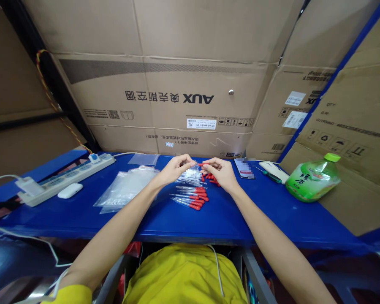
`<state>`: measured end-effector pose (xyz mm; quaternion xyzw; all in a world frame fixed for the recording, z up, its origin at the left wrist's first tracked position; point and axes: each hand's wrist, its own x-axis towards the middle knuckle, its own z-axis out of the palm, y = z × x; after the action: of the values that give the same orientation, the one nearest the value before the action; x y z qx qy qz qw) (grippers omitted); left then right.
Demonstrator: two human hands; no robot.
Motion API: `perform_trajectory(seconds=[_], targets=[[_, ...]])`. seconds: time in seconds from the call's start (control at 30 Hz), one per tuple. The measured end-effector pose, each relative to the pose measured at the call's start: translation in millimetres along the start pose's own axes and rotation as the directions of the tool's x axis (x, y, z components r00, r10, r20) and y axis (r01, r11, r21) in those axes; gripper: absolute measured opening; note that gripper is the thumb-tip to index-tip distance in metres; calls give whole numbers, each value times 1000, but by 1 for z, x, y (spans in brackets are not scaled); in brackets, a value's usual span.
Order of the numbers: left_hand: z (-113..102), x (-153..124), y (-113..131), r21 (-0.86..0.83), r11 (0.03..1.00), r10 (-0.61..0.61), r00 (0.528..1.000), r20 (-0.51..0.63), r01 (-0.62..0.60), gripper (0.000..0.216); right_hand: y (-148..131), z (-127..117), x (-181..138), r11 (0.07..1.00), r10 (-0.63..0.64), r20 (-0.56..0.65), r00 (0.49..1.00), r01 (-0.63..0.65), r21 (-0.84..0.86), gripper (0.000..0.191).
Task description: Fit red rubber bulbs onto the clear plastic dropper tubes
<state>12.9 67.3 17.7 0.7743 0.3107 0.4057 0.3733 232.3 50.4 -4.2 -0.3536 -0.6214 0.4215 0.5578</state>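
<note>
My left hand (176, 167) pinches a thin clear dropper tube at the back of the table. Facing it, my right hand (222, 172) grips a red rubber bulb (204, 164) at the tube's end; whether the two are fully joined is too small to tell. Beneath my hands lies a heap of clear dropper tubes (190, 178), with loose red bulbs (213, 179) to its right, partly hidden by my right hand. Closer to me, several droppers with red bulbs (194, 198) lie side by side, bulbs pointing right.
Clear plastic bags (126, 188) lie on the blue table (228, 219) left of the droppers. A power strip (72, 177) and a white case (70, 191) sit farther left. On the right are a phone (244, 168), a white device (274, 171) and a green bottle (313, 179). Cardboard (177, 76) walls the back.
</note>
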Motion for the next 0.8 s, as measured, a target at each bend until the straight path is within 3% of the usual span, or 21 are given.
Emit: perform_trajectory(seconds=[0.8], targets=[[2, -1, -6, -94, 995, -23, 999, 37, 26, 40, -3, 4, -5, 992, -102, 19, 995, 103, -78, 33]])
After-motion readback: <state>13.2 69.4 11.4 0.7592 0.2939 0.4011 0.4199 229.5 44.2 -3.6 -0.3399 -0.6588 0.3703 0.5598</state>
